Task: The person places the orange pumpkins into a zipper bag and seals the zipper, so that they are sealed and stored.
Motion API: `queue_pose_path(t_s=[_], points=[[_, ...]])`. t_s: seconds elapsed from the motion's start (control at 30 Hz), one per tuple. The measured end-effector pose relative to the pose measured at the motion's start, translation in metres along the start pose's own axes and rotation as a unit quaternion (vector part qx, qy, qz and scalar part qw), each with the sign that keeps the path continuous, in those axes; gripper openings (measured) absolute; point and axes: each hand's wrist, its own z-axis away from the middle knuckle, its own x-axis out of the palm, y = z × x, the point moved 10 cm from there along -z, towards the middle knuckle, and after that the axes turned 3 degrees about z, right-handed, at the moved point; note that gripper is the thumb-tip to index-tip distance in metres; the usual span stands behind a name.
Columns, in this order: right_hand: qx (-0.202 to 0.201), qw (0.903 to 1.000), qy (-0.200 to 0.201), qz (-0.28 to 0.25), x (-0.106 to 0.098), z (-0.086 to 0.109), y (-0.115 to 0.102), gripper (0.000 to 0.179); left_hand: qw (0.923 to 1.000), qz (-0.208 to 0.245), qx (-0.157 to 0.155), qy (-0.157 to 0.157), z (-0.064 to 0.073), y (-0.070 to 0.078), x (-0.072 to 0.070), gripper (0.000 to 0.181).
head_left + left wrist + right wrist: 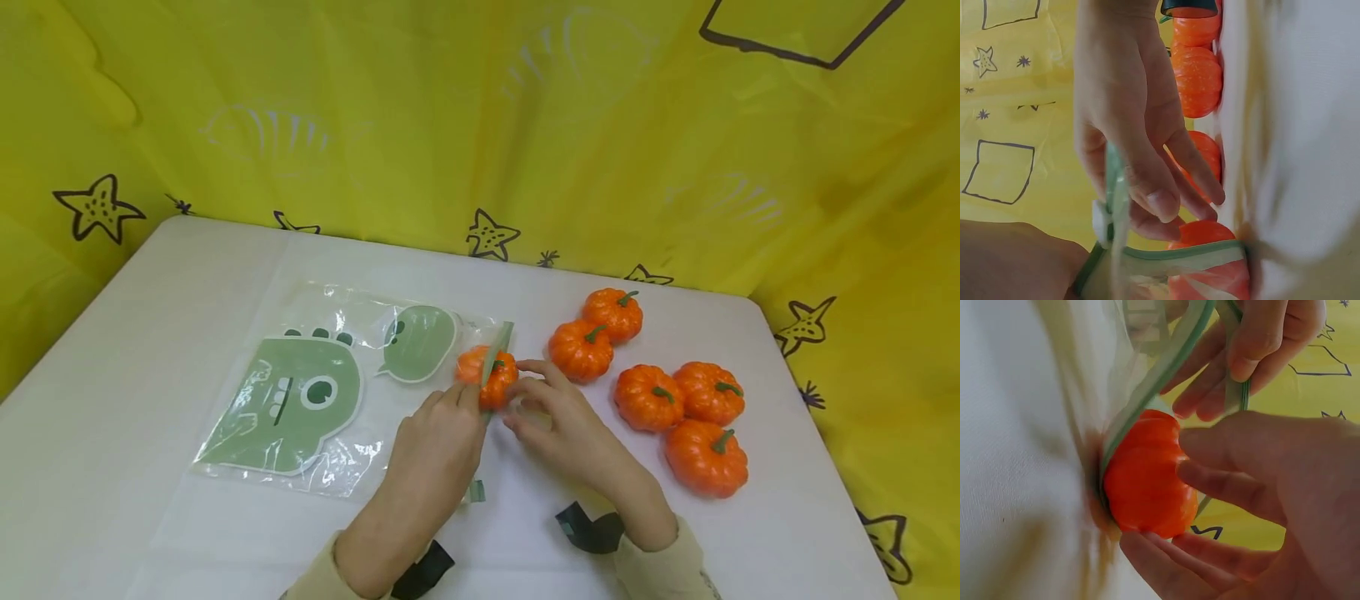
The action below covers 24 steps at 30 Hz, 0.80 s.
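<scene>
Okay, yellow cloth (360, 67) first: it hangs beyond both hands, starfish outlined on it. White table (112, 467) under the hands. Clear bag (352, 454) lies on it, left of and beyond the left hand, green one-eyed face and green speech bubble printed on; its mouth faces the right hand.

Left hand (438, 437) is grasping the bag at the mouth, thumb and fingers pinching. Right hand (562, 417) is loose, fingers spread, slightly bent, not clenched, tips touching the pumpkin at the mouth (1150, 475). Pale sleeves (660, 567) behind both hands.

Loose orange pumpkins next, five: three bunched (712, 458) right of the right hand, two together (581, 350) just beyond its fingers. The one at the mouth sits between the two hands, beyond the left fingertips, part behind the plastic, part poking out toward the right hand. Black wrist gear (592, 529) below the right wrist, more by the left. Green zip strip (495, 350) runs from the left fingers across that pumpkin, close by its stem.
</scene>
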Motion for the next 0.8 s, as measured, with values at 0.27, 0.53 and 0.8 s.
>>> queue_pose_path(t_s=[0.27,0.53,0.8], points=[[-0.006,0.9997,-0.004,0.024,0.001,0.001,-0.002,0.030,0.9998,-0.004,0.018,0.005,0.002,0.006,0.001,0.018],[-0.004,0.9989,-0.007,0.046,0.006,0.001,0.002,0.039,0.9990,-0.041,0.010,0.017,0.011,0.005,0.002,0.017],[-0.019,0.9980,-0.010,0.059,0.011,-0.001,-0.003,0.043,0.9956,-0.092,0.016,-0.006,0.014,0.010,0.007,0.031]])
